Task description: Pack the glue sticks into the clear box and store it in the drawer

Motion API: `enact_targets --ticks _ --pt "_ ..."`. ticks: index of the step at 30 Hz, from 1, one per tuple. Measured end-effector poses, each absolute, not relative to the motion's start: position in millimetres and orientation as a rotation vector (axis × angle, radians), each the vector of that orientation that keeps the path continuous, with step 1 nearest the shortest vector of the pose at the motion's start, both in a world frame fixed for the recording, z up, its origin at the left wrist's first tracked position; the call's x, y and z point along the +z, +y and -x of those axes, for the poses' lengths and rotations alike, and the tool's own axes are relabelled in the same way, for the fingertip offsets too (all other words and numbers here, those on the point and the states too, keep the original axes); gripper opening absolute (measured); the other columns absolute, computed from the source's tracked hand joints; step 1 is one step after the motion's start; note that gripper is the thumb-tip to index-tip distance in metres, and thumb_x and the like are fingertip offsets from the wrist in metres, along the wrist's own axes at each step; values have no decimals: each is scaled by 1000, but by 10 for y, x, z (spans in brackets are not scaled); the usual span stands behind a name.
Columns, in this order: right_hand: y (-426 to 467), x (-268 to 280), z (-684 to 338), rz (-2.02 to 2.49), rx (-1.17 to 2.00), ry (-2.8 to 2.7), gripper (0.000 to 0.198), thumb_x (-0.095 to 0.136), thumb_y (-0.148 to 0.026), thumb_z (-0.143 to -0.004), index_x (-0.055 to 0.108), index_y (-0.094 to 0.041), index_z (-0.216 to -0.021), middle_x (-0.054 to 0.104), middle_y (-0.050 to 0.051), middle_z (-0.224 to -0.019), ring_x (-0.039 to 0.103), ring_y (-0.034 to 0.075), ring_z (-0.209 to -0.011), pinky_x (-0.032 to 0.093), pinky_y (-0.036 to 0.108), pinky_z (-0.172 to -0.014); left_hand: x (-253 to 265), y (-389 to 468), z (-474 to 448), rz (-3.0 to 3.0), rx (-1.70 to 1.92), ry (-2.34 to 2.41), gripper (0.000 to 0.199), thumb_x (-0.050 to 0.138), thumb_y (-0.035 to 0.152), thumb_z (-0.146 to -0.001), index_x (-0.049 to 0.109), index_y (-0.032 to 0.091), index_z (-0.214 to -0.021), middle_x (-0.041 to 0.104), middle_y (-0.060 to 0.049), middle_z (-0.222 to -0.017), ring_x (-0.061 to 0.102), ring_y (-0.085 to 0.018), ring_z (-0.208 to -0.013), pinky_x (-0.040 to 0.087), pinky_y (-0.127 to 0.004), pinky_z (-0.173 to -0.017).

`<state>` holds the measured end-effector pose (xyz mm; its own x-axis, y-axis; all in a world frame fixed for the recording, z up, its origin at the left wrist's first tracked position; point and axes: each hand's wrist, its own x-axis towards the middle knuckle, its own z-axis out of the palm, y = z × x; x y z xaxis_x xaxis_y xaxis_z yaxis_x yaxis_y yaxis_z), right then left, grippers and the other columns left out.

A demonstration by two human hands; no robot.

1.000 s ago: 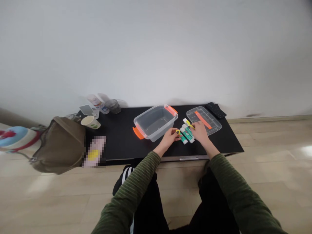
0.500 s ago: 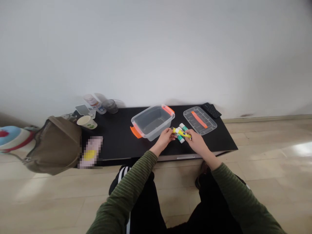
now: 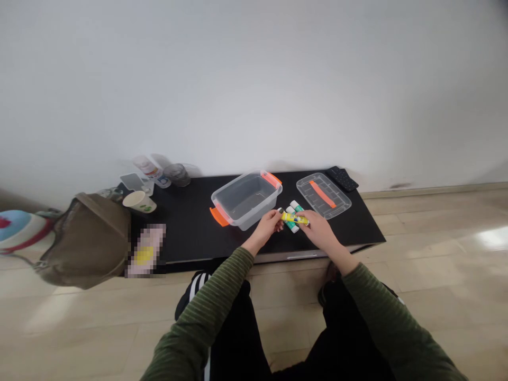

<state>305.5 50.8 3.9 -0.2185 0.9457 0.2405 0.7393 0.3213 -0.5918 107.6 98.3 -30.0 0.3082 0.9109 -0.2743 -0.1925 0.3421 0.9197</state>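
Between my two hands is a yellow glue stick (image 3: 294,218), held over the front part of the black table. My left hand (image 3: 270,224) pinches its left end, and my right hand (image 3: 317,228) is closed around its right end. Just beneath it lie several green-and-white glue sticks (image 3: 292,227), partly covered by the yellow one and my fingers. Left of them stands a clear plastic box (image 3: 244,221) with orange latches, its top uncovered. The clear lid (image 3: 343,210) with an orange handle lies flat to the right.
A paper cup (image 3: 138,202), a spray bottle (image 3: 151,172) and a glass jar (image 3: 177,174) stand at the table's left end. A brown bag (image 3: 89,238) sits beside a blurred pinkish item (image 3: 153,243). A dark dotted object (image 3: 343,178) lies behind the lid.
The white section showing between the yellow cap and body has disappeared as the two parts came together. The yellow glue stick now lies more level. The view has shifted slightly.
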Motion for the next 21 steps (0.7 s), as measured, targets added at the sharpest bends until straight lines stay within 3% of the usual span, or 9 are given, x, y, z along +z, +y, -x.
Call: enact_targets --ticks 13,21 --pt "479 93 -2991 1540 608 -1955 36 62 -16 -82 73 -26 -115 74 5 -120 68 24 -111 50 37 -100 -221 918 -978 -1324 925 984 36 66 54 -86 56 19 -89 58 4 -64 55 -9 -55 42 -22 -54" --pt "466 97 -2955 1523 829 -1816 36 68 -19 -76 77 -27 -109 78 1 -108 72 18 -85 55 32 -86 -88 855 -765 -1540 937 894 35 65 50 -89 60 18 -100 63 0 -80 59 -13 -69 47 -25 -65"
